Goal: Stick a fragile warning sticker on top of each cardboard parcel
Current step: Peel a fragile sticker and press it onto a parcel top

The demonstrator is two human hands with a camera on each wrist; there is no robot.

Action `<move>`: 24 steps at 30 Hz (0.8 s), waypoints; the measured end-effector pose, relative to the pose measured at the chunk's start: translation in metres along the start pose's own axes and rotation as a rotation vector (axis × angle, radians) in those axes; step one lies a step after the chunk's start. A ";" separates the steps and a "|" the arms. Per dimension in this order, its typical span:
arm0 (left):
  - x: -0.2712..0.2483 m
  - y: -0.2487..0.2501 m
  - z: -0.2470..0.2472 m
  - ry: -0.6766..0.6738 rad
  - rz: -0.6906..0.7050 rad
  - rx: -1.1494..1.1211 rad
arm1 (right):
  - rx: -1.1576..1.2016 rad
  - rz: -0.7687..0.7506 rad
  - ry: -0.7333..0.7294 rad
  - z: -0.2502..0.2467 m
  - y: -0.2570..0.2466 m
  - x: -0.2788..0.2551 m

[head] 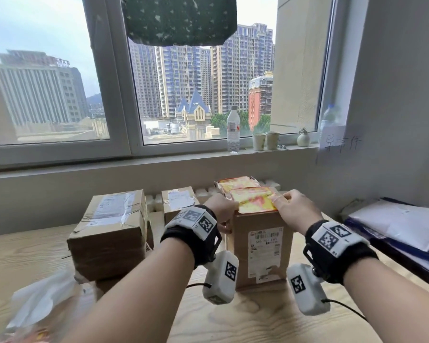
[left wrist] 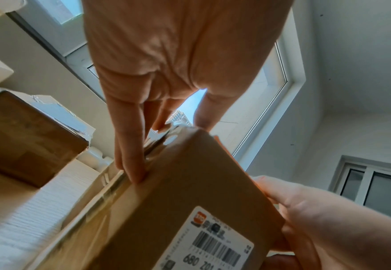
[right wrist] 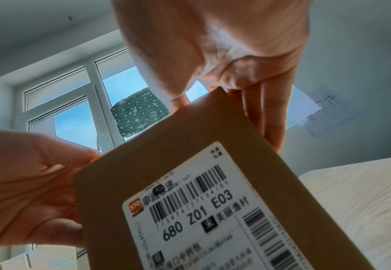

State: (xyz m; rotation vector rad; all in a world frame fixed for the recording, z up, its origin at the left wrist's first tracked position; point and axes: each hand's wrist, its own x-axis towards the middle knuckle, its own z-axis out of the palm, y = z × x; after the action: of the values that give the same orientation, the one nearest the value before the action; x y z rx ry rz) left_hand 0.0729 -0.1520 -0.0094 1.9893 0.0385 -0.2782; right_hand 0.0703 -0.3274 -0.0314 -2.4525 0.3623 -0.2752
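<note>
Both hands are smoothing the yellow-red sticker (head: 254, 200) onto the upright parcel (head: 260, 246) mid-table: left hand (head: 221, 209) is bracing its top-left edge with straight fingers, right hand (head: 292, 207) is pressing flat-fingered; best rubbing outward toward corners.

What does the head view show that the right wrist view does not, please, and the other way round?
Only the head view shows the yellow-red sticker on top of the tall parcel, two other parcels behind, and a water bottle on the sill. Only the right wrist view makes the shipping label readable: 680 Z01 E03. Both show the left hand and right hand on that parcel.
</note>
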 end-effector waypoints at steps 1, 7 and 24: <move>0.001 -0.001 -0.003 0.006 -0.008 0.006 | 0.001 -0.010 -0.006 0.002 -0.001 -0.001; 0.001 -0.009 -0.029 0.131 -0.051 0.130 | 0.027 -0.055 -0.071 0.023 -0.024 -0.003; 0.011 -0.024 -0.060 0.105 0.161 0.635 | 0.207 -0.199 0.017 0.029 -0.042 0.009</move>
State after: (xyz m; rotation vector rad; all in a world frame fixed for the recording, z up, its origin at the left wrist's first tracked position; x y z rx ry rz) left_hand 0.0908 -0.0886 -0.0098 2.6190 -0.1622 -0.0819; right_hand 0.0948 -0.2817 -0.0268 -2.2841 0.0906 -0.3971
